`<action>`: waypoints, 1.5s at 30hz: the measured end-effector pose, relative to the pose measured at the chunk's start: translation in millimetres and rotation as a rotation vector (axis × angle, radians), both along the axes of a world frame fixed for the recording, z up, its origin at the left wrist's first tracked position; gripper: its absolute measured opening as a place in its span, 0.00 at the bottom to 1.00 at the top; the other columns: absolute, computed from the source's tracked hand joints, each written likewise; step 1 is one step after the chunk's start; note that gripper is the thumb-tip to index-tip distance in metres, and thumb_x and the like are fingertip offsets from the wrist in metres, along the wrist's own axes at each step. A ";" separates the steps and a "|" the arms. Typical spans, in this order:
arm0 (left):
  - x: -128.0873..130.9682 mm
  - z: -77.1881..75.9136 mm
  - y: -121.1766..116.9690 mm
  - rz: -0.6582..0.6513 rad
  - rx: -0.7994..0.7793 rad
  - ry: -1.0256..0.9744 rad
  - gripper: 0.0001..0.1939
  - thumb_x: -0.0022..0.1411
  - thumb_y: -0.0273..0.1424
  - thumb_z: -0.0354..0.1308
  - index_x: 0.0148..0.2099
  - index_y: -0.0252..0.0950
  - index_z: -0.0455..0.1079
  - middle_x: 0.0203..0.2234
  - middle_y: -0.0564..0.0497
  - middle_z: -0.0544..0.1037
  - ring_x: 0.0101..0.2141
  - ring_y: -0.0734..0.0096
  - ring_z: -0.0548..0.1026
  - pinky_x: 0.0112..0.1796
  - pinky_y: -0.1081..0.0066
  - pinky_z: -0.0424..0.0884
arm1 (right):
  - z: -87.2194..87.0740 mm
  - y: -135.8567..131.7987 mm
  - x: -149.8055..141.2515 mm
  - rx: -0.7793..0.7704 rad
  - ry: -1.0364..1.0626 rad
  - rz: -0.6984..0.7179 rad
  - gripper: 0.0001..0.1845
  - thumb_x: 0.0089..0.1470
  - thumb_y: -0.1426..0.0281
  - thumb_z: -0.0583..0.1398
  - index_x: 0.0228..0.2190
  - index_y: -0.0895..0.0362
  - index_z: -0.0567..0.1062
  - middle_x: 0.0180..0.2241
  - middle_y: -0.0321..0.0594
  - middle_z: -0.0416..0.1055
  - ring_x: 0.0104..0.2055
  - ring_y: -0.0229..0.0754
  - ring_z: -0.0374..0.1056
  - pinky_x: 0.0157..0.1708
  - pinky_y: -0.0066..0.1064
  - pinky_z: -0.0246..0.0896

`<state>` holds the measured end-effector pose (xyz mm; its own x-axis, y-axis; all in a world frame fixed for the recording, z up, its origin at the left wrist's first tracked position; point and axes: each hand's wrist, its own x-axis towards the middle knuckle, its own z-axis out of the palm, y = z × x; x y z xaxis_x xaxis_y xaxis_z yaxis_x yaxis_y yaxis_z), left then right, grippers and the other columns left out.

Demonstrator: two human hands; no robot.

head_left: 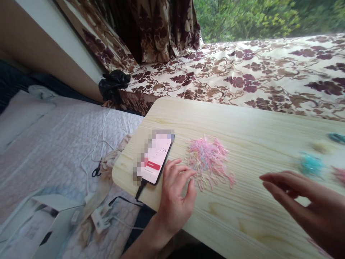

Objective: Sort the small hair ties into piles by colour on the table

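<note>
A loose pile of thin, short pink strands (207, 153), with some pale yellow and blue ones among them, lies on the wooden table. At its lower left edge is my left hand (176, 187), its fingers bent but apart and nothing visible in them. My right hand (302, 201) hovers farther right over the tabletop, thumb and fingertips brought together in a pinch. Whatever may be between those tips is too small to make out. Beyond it sits a small turquoise clump (311, 163), with a pink clump (339, 174) at the right edge.
A phone (157, 158) with a lit screen and a plugged-in cable lies left of the pile. Also on the table (242, 122) are a beige clump (320, 146) and a dark teal one (336, 137). Left stands a bed (67, 133) with cables and a power strip (99, 219).
</note>
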<state>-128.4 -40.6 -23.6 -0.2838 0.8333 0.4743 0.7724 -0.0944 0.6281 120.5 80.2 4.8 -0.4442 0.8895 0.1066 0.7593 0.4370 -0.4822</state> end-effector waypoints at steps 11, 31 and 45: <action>-1.2 1.3 -1.6 -0.032 0.003 -0.040 0.13 0.63 0.18 0.54 0.47 0.37 0.71 0.40 0.48 0.76 0.55 0.63 0.68 0.60 0.57 0.64 | -6.1 -13.1 -64.0 0.066 0.068 0.177 0.17 0.62 0.59 0.54 0.31 0.51 0.78 0.29 0.35 0.76 0.23 0.36 0.71 0.20 0.27 0.63; -1.5 -0.3 -1.7 -0.018 -0.005 -0.082 0.13 0.63 0.18 0.54 0.47 0.37 0.71 0.40 0.49 0.75 0.55 0.62 0.67 0.59 0.56 0.64 | -1.7 -18.6 -34.2 0.206 -0.074 0.201 0.15 0.65 0.55 0.53 0.39 0.49 0.75 0.35 0.35 0.76 0.27 0.34 0.74 0.22 0.24 0.64; 28.7 14.6 -2.9 -0.147 -0.068 0.051 0.16 0.63 0.18 0.53 0.51 0.37 0.70 0.45 0.45 0.72 0.59 0.57 0.64 0.62 0.45 0.60 | 0.7 -31.2 -31.0 0.351 -0.090 0.323 0.21 0.70 0.65 0.44 0.43 0.54 0.75 0.27 0.33 0.72 0.21 0.32 0.72 0.18 0.24 0.61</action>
